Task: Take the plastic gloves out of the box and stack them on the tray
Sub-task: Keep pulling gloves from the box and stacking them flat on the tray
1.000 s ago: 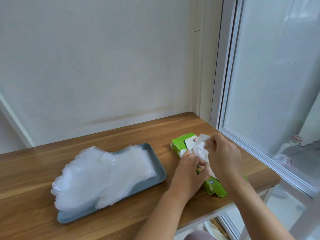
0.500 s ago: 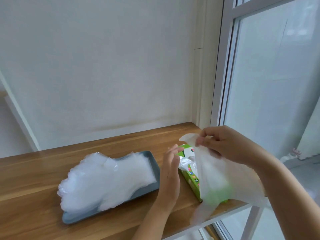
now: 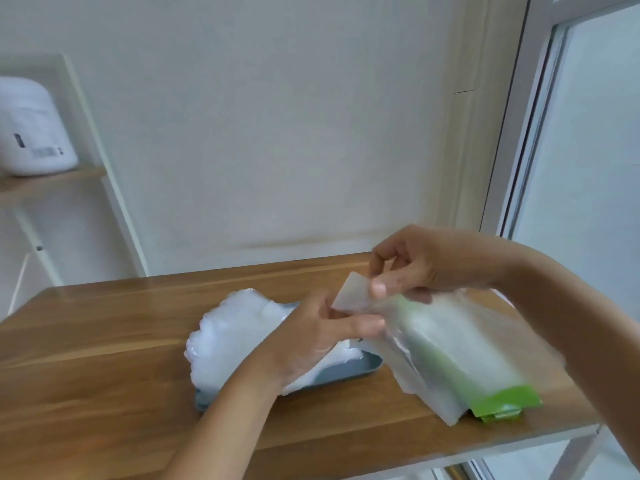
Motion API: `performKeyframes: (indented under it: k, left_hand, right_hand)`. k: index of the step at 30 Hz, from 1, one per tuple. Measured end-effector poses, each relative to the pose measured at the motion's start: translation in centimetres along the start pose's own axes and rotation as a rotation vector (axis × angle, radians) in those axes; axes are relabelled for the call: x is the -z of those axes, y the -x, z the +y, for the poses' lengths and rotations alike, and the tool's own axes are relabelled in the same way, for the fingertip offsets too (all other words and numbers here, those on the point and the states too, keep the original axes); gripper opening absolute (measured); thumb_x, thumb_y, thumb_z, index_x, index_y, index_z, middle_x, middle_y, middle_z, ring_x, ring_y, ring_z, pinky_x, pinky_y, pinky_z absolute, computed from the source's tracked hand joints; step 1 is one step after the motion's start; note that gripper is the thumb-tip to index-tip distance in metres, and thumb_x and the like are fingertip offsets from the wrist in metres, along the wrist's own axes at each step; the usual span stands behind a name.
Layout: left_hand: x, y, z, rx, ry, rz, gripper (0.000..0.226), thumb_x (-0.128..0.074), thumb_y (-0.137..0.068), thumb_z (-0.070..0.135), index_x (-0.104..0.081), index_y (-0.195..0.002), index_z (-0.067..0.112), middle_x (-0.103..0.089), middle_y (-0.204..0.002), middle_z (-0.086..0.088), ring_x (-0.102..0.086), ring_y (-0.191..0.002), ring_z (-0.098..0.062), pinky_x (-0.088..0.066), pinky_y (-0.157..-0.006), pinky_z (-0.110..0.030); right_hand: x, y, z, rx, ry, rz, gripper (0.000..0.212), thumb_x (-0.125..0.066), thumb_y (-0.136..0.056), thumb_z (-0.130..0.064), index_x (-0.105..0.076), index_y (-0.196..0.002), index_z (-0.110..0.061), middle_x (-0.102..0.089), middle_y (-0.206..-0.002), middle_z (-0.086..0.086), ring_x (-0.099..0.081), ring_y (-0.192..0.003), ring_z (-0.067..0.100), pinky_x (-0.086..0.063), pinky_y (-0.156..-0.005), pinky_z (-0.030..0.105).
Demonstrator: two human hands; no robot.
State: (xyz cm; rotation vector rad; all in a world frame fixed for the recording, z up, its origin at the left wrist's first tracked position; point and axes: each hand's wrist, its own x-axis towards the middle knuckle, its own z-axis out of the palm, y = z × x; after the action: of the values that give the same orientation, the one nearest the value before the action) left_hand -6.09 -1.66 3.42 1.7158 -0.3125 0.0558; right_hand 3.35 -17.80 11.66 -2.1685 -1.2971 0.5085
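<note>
Pinching one glove point(image 3: 450, 344) over the box point(image 3: 502, 400), right hand point(image 3: 426, 268); left hand point(image 3: 311, 337), fingers straight, touches it; sizeable stack point(image 3: 228, 334) lies on tray point(image 3: 367, 370).

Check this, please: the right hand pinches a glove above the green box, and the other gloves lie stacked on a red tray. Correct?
No: the head view shows the tray is grey-blue, not red. The rest holds: the right hand pinches a glove above the green box, and the other gloves lie stacked on that tray.
</note>
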Motion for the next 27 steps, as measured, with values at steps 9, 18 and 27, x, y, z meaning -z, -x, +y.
performKeyframes:
  k: [9, 18, 27]
  left_hand:
    - [8.6, 2.9, -0.1, 0.239, -0.316, 0.244, 0.012, -0.076, -0.08, 0.009, -0.073, -0.091, 0.015, -0.072, -0.085, 0.002, -0.065, -0.08, -0.005, -0.05, -0.079, -0.016]
    - [15.2, 3.9, 2.4, 0.049, -0.969, 0.693, 0.014, -0.078, -0.079, 0.019, -0.068, -0.071, 0.024, -0.066, -0.075, 0.009, -0.058, -0.076, 0.003, -0.038, -0.063, -0.003]
    - [14.7, 5.3, -3.2, -0.215, -1.474, 0.528, 0.014, -0.083, -0.071, 0.016, -0.076, -0.083, 0.02, -0.067, -0.077, 0.007, -0.059, -0.081, -0.012, -0.039, -0.097, -0.029]
  right_hand:
    - [0.4, -7.2, 0.2, -0.009, 0.168, -0.038, 0.009, -0.079, -0.075, -0.022, -0.072, -0.07, -0.023, -0.063, -0.059, -0.009, -0.051, -0.053, 0.001, -0.039, -0.056, 0.012]
    - [-0.4, -10.4, -0.9, 0.376, 0.305, 0.628, 0.006, -0.077, -0.078, -0.015, -0.072, -0.077, -0.018, -0.06, -0.07, -0.019, -0.052, -0.069, -0.009, -0.036, -0.066, 0.005]
    - [-6.2, -9.5, 4.9, 0.392, 0.345, 0.699, 0.009, -0.079, -0.075, -0.018, -0.07, -0.075, -0.02, -0.066, -0.078, -0.012, -0.053, -0.086, 0.008, -0.041, -0.077, 0.016]
